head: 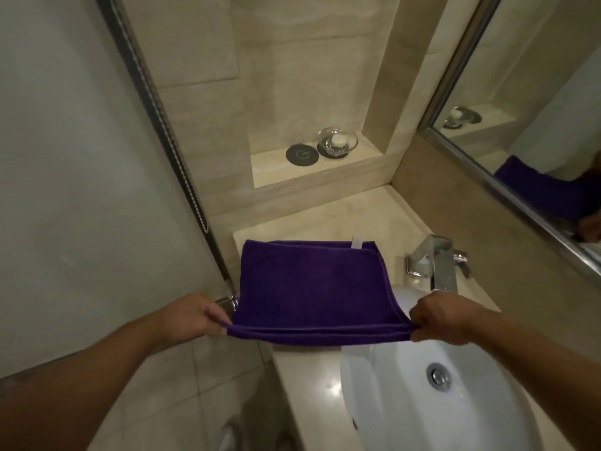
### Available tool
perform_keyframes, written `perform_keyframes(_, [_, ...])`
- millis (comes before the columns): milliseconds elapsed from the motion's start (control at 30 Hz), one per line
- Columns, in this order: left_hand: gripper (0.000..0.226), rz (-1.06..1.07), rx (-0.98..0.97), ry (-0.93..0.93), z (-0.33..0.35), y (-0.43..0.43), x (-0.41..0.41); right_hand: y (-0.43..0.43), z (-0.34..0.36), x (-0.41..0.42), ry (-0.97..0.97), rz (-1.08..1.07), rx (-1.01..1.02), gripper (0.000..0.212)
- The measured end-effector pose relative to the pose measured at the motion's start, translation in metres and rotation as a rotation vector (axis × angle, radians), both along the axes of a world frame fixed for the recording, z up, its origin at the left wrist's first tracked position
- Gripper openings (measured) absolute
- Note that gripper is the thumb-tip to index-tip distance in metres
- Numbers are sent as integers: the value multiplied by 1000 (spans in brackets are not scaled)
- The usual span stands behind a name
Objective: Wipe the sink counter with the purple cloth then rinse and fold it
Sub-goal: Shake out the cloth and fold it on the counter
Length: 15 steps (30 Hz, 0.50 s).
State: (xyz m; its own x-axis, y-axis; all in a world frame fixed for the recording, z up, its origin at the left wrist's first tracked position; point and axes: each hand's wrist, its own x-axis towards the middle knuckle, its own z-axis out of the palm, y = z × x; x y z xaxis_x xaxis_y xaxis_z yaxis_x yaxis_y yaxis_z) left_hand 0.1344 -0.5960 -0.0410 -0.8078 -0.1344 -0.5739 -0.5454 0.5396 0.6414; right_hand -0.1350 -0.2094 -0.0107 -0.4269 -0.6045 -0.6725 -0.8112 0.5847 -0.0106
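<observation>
As the purple cloth lies doubled on the surface just left of the basin, its far edge w/ white tag sits flat and its near edge is held taut betw. both hands. Left hand pinches the near-left corner; right hand pinches the near-right corner, over the basin rim. Long axis runs left-right, one hand per end, neither nearer. Judgement: folding stage; next fold prob. carries near edge fwd to far edge.

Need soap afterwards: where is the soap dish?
Head view, upper centre: the soap dish sits on the recessed ledge beyond the counter, right of a black disc.
</observation>
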Motion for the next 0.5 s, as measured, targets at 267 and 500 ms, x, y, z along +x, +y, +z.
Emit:
perform_keyframes(267, [11,326,218,97,-2,-8,-18,-26,5,-32,-117,-281,-113,11])
perform_keyframes(500, [13,653,134,229,-30,-51,-99,-74,-9,-97,124,-592,-303,13])
